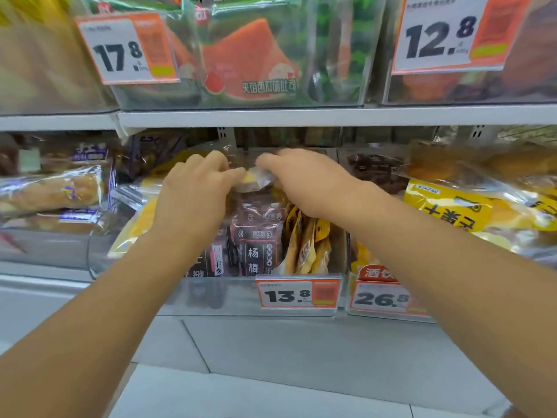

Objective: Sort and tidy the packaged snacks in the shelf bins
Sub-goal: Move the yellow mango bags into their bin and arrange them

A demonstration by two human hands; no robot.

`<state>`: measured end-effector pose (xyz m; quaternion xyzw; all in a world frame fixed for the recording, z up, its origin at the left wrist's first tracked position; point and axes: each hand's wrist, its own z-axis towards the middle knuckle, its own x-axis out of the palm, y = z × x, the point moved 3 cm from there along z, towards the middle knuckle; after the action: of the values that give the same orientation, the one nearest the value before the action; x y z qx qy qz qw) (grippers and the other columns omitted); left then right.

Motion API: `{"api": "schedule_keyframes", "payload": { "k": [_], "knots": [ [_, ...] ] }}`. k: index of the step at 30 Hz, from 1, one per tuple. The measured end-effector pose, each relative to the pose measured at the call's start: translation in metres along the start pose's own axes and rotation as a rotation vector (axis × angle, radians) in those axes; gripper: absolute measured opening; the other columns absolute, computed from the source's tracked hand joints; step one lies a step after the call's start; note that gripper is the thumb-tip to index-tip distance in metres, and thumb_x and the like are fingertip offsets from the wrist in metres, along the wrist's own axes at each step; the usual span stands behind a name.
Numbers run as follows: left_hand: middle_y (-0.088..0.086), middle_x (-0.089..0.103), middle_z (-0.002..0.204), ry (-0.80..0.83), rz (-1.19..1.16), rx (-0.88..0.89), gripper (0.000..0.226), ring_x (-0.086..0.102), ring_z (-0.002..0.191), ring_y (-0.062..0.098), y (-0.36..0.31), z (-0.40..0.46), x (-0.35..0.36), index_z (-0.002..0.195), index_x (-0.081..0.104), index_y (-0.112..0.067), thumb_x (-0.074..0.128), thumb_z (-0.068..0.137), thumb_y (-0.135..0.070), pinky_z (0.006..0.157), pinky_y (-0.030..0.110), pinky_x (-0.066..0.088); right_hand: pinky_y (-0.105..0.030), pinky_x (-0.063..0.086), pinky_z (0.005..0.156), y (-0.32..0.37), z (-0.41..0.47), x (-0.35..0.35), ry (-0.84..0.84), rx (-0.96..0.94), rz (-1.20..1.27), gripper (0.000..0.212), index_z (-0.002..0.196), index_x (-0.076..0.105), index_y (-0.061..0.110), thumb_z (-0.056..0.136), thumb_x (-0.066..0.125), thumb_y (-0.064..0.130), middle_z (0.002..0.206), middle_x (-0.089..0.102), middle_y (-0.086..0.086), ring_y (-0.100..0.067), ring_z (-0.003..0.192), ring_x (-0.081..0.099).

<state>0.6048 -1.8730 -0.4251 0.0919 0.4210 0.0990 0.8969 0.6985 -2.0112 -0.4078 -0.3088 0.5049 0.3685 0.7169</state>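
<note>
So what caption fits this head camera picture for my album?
Both hands, left hand and right hand, pinch a small yellow snack packet above the middle shelf bin.

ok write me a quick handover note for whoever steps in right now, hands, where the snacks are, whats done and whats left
Left hand: fingers curled on one end of a small clear-wrapped yellow snack pack.
Right hand: gripping the other end of the same pack, above the middle clear bin.
In that bin: dark maroon packs standing upright, yellowish pouches leaning beside them on the right, a large yellow bag on the left.
Done: cannot tell from this view.
Left: likely place the held pack in its matching group; the middle bin looks mixed.
</note>
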Motion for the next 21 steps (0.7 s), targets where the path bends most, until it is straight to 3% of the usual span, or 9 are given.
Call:
{"api": "schedule_keyframes", "payload": {
  "k": [2, 4, 8, 10, 12, 14, 16, 18, 21],
  "knots": [
    [0.006, 0.057, 0.108, 0.194, 0.088, -0.098, 0.047, 0.051, 0.093, 0.03, -0.001, 0.0, 0.017, 0.122, 0.065, -0.025, 0.078, 0.079, -0.01, 0.065, 0.038, 0.041, -0.044, 0.051, 0.09, -0.003, -0.002, 0.013, 0.134, 0.033, 0.063, 0.058, 0.15, 0.032, 0.021, 0.098, 0.055, 0.01, 0.131, 0.052, -0.01, -0.032, 0.118, 0.054],
    [0.004, 0.056, 0.11, 0.25, 0.102, -0.126, 0.046, 0.051, 0.097, 0.027, -0.004, 0.003, 0.024, 0.122, 0.062, -0.026, 0.075, 0.082, -0.009, 0.068, 0.037, 0.047, -0.044, 0.047, 0.099, -0.008, -0.008, 0.017, 0.217, 0.061, 0.09, 0.061, 0.156, 0.023, 0.02, 0.102, 0.051, 0.017, 0.14, 0.048, -0.012, -0.032, 0.126, 0.049],
    [0.008, 0.059, 0.122, 0.346, -0.121, -0.225, 0.047, 0.054, 0.112, 0.033, -0.001, 0.013, 0.023, 0.133, 0.06, -0.021, 0.06, 0.087, -0.013, 0.087, 0.047, 0.053, -0.038, 0.036, 0.113, -0.011, -0.032, -0.01, 0.174, 0.073, 0.165, 0.052, 0.155, 0.031, 0.023, 0.105, 0.044, 0.017, 0.153, 0.04, -0.004, -0.025, 0.141, 0.038],
    [0.008, 0.061, 0.129, 0.388, -0.192, -0.261, 0.056, 0.054, 0.119, 0.034, -0.006, 0.014, 0.014, 0.135, 0.059, -0.021, 0.063, 0.079, -0.018, 0.093, 0.05, 0.051, -0.035, 0.035, 0.114, -0.017, -0.054, -0.027, 0.13, 0.103, 0.218, 0.05, 0.151, 0.04, 0.025, 0.102, 0.045, 0.016, 0.155, 0.041, 0.002, -0.018, 0.141, 0.038],
    [0.008, 0.066, 0.125, 0.265, -0.274, -0.287, 0.049, 0.058, 0.116, 0.033, -0.015, 0.018, -0.002, 0.126, 0.067, -0.019, 0.064, 0.077, -0.02, 0.095, 0.049, 0.051, -0.038, 0.042, 0.109, -0.032, -0.083, -0.044, 0.11, 0.146, 0.209, 0.049, 0.145, 0.048, 0.027, 0.097, 0.053, 0.023, 0.148, 0.048, 0.005, -0.015, 0.134, 0.046],
    [0.002, 0.073, 0.106, 0.021, -0.421, -0.279, 0.028, 0.065, 0.099, 0.024, -0.031, 0.023, -0.025, 0.106, 0.074, -0.02, 0.064, 0.082, -0.029, 0.088, 0.041, 0.054, -0.033, 0.042, 0.108, -0.06, -0.114, -0.058, 0.102, 0.222, 0.163, 0.056, 0.143, 0.05, 0.027, 0.09, 0.064, 0.038, 0.143, 0.051, 0.006, -0.012, 0.128, 0.049],
    [-0.009, 0.071, 0.088, -0.063, -0.692, -0.233, 0.018, 0.065, 0.082, 0.006, -0.061, 0.029, -0.042, 0.092, 0.075, -0.024, 0.065, 0.089, -0.039, 0.077, 0.026, 0.052, -0.031, 0.038, 0.11, -0.091, -0.141, -0.066, 0.147, 0.344, 0.107, 0.078, 0.149, 0.042, 0.028, 0.082, 0.07, 0.056, 0.147, 0.046, 0.005, -0.013, 0.132, 0.045],
    [-0.014, 0.069, 0.087, 0.045, -0.85, -0.131, 0.029, 0.062, 0.08, 0.002, -0.097, 0.034, -0.043, 0.097, 0.073, -0.026, 0.064, 0.088, -0.051, 0.073, 0.022, 0.049, -0.036, 0.039, 0.11, -0.113, -0.159, -0.066, 0.192, 0.431, 0.066, 0.095, 0.152, 0.036, 0.029, 0.072, 0.07, 0.068, 0.148, 0.044, 0.003, -0.017, 0.132, 0.045],
    [-0.01, 0.063, 0.115, 0.239, -0.767, 0.003, 0.058, 0.057, 0.104, 0.01, -0.141, 0.041, -0.028, 0.126, 0.062, -0.026, 0.065, 0.082, -0.063, 0.089, 0.03, 0.047, -0.041, 0.04, 0.109, -0.125, -0.17, -0.054, 0.233, 0.48, 0.065, 0.111, 0.155, 0.028, 0.03, 0.064, 0.073, 0.075, 0.149, 0.04, 0.001, -0.022, 0.133, 0.044]
  ]
}}
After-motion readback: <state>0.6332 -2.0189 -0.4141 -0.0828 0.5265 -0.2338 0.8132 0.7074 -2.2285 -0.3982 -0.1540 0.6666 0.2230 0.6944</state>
